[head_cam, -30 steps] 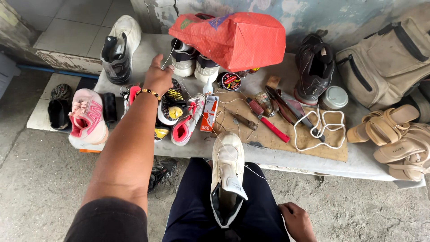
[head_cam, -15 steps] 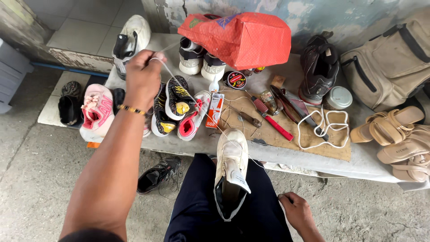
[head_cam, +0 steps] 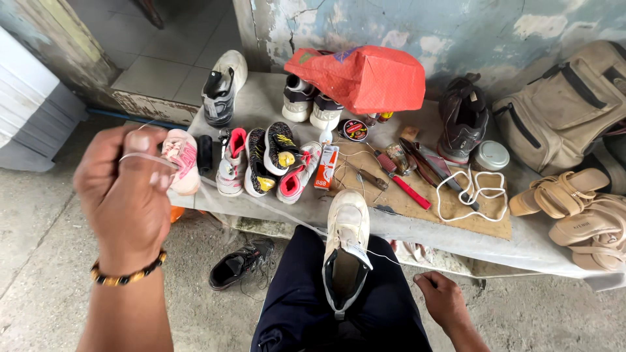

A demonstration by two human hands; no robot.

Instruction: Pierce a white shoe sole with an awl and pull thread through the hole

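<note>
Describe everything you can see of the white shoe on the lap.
The white shoe is a low sneaker, seemingly leather or synthetic, scuffed and greyed. It rests on the dark trousers, toe toward the bench, opening toward the camera. A thin thread runs from it to the raised left hand; the right hand lies beside it.

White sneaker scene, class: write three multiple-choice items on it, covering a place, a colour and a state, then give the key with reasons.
1. Where does the white sneaker rest?
A. on the person's lap
B. on the bench
C. on the floor

2. What colour is the bag lying over the shoes at the back?
A. blue
B. red
C. green

3. What is the left hand doing?
A. resting flat
B. holding a brush
C. pulling a thread taut

Key: A, it lies on the dark trousers; B, the bag is plainly red; C, thread wraps the raised fingers and runs to the sneaker.
</note>
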